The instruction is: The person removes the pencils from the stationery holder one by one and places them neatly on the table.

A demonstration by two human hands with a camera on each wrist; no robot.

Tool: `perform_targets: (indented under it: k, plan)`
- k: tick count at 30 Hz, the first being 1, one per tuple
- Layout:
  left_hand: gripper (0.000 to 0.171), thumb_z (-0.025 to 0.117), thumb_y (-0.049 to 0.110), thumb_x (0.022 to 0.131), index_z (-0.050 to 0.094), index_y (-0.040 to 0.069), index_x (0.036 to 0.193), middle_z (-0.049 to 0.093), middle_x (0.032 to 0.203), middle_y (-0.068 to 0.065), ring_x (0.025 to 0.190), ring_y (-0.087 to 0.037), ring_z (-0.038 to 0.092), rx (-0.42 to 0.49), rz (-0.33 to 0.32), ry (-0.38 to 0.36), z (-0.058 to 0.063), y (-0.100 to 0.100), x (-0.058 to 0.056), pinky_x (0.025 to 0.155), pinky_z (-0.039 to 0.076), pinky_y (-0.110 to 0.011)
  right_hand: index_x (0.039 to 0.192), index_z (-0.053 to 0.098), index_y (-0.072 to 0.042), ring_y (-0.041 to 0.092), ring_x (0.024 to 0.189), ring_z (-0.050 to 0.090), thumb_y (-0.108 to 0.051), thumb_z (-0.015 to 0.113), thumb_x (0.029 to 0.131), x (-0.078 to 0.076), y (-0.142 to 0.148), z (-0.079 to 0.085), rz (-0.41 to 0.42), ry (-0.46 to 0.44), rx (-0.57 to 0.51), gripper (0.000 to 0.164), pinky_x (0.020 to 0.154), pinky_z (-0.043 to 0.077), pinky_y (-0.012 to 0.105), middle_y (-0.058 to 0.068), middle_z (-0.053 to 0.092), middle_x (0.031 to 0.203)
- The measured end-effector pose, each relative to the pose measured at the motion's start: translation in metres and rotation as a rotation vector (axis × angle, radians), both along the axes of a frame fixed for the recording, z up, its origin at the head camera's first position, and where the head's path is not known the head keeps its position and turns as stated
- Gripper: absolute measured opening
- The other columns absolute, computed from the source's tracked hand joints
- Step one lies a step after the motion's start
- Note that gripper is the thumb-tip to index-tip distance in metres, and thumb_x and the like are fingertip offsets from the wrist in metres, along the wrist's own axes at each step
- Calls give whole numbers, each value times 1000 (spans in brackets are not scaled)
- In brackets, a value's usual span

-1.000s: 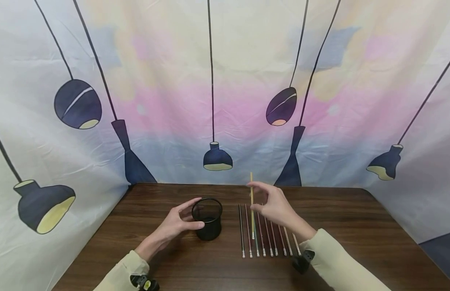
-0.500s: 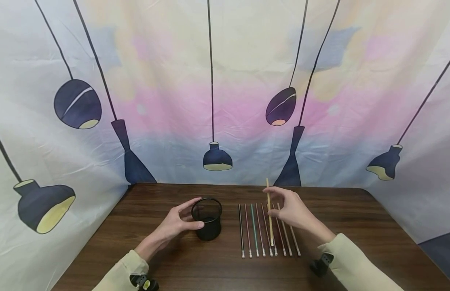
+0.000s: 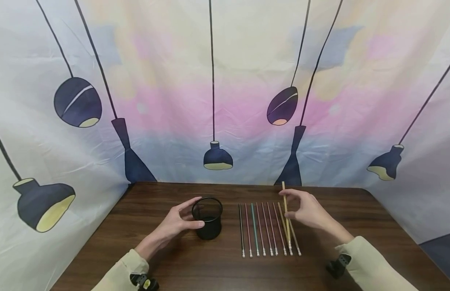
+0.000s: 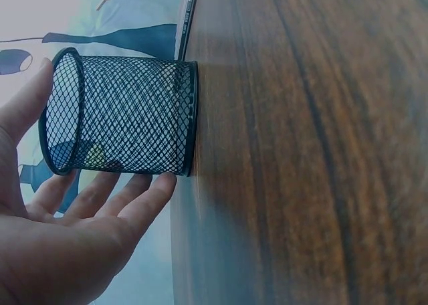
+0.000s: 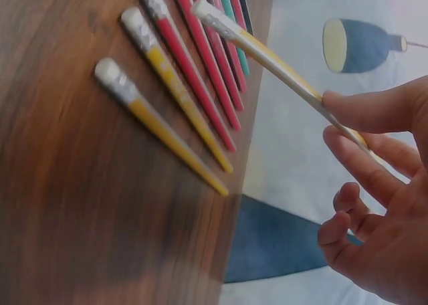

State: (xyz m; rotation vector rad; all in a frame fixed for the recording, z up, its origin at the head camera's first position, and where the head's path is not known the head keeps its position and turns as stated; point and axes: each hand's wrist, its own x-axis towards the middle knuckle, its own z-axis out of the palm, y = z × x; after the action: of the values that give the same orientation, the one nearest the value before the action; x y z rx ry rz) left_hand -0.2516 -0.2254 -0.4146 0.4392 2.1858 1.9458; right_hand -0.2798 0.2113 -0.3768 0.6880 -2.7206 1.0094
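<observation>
A black mesh pencil cup (image 3: pixel 209 231) stands upright on the table. My left hand (image 3: pixel 172 225) holds it from the left, thumb at the rim and fingers along the mesh side. My right hand (image 3: pixel 311 209) pinches a yellow pencil (image 5: pixel 274 65) between thumb and fingers, its white eraser end pointing down. That pencil hangs over the right end of a row of pencils lying side by side. In the row are a black pencil (image 3: pixel 241 230), a teal pencil (image 3: pixel 254 230), several red ones and, at the right, two yellow pencils (image 5: pixel 168 132). All their eraser ends face me.
The dark wood table (image 3: pixel 195 270) reaches back to a hanging cloth (image 3: pixel 174 101) printed with lamps. A dark grey surface (image 3: pixel 441 252) shows beyond the table's right edge. Each wrist wears a small black camera, such as the right one (image 3: pixel 337 266).
My right hand has moved to the right along the row, carrying the yellow pencil from over its left part to its right end. The left hand and the pencil cup have stayed put.
</observation>
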Motion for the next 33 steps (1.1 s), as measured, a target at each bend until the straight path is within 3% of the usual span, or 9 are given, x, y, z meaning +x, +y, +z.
perform_targets:
  k: [12, 20, 27, 33]
  plan:
    - [88, 84, 11, 92, 36, 7, 165, 44, 158, -29, 143, -48, 45, -6, -3, 5, 1, 0, 0, 102, 53, -47, 132, 69, -4, 32, 103, 66, 0, 89, 76, -5, 29, -2, 9, -97, 70, 60, 78, 55, 46, 13, 70, 111]
    - [87, 84, 11, 91, 37, 8, 165, 44, 158, -28, 144, -48, 45, -3, 5, -4, 0, 0, 1, 101, 54, -46, 132, 67, 2, 24, 93, 62, 2, 88, 75, -13, 37, -11, 34, -176, 117, 61, 74, 51, 43, 4, 67, 99]
    - [85, 84, 10, 92, 40, 11, 164, 45, 158, -27, 144, -47, 45, -1, 15, -11, 1, 0, 0, 100, 54, -45, 133, 67, 4, 24, 90, 62, 7, 86, 76, -21, 37, -21, 22, -243, 112, 60, 71, 50, 41, 3, 66, 96]
    - [84, 82, 9, 93, 38, 9, 164, 46, 157, -26, 143, -47, 45, -6, 12, -11, 1, 1, 0, 100, 54, -45, 133, 67, 7, 19, 80, 60, 3, 88, 77, -22, 35, -26, 8, -247, 130, 60, 71, 49, 40, 1, 66, 88]
